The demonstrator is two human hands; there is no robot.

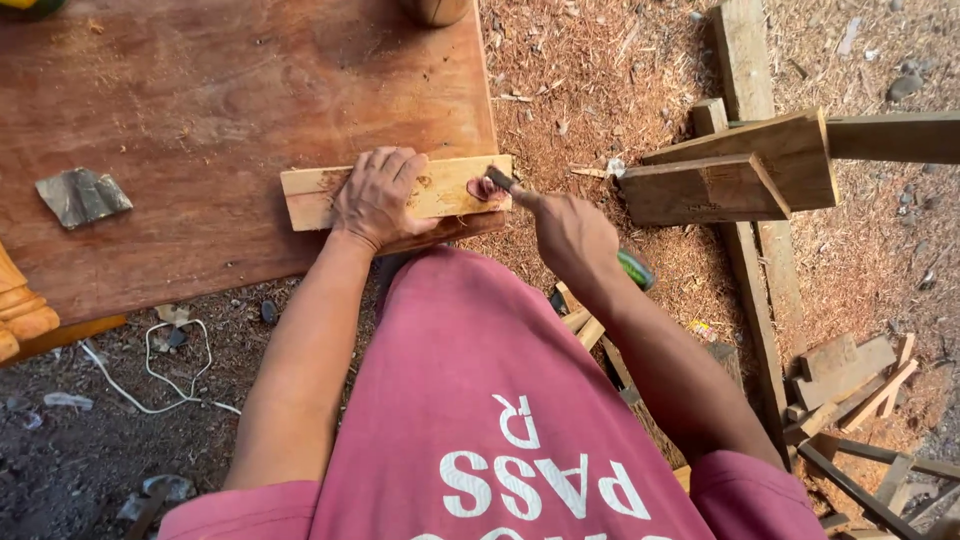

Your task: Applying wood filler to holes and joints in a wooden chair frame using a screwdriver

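Note:
A short pale wooden board [305, 195] lies across the near right corner of a reddish plywood tabletop [200, 110]. My left hand [380, 200] presses flat on the board's middle, fingers spread. My right hand [570, 235] grips a tool with a green handle end [634, 268]; its metal tip [498, 180] rests on the board's right end, beside a reddish patch [482, 189] on the wood.
A grey folded piece of sandpaper [82, 195] lies on the tabletop at left. Turned yellow wood pieces [20, 310] sit at the left edge. A white cord [160, 375] lies on the ground. Wooden offcuts [730, 180] and planks [850, 370] crowd the sawdust-covered ground at right.

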